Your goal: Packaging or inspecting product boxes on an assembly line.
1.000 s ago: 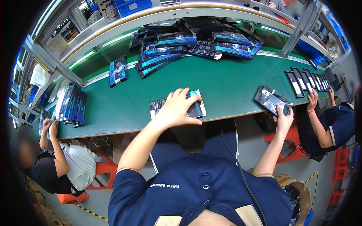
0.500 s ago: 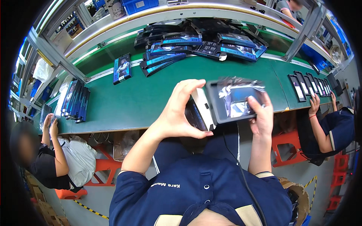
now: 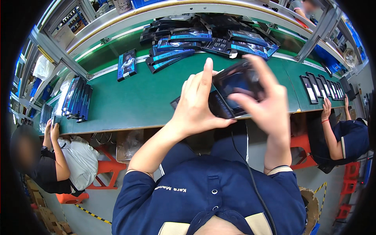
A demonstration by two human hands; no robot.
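Observation:
My left hand (image 3: 194,100) grips a slim black cardboard box (image 3: 220,105) above the near edge of the table, thumb below and fingers on top. One corner of the box sticks out on the far side of that hand. My right hand (image 3: 268,103), blurred by motion, is closed on a black tray (image 3: 238,82) with a dark shiny insert. The tray lies against the open end of the box; whether its edge is inside cannot be made out.
Many black-and-blue boxes (image 3: 188,35) are heaped at the back of the green table (image 3: 152,100). A single box (image 3: 127,65) lies left of the heap. Upright boxes (image 3: 78,100) stand farther left. Black trays (image 3: 309,89) line the right, and people sit at both sides.
My right hand has swung the tray up and tilted it, bringing it against the box. My left hand has turned the box a little, and its white flap no longer shows.

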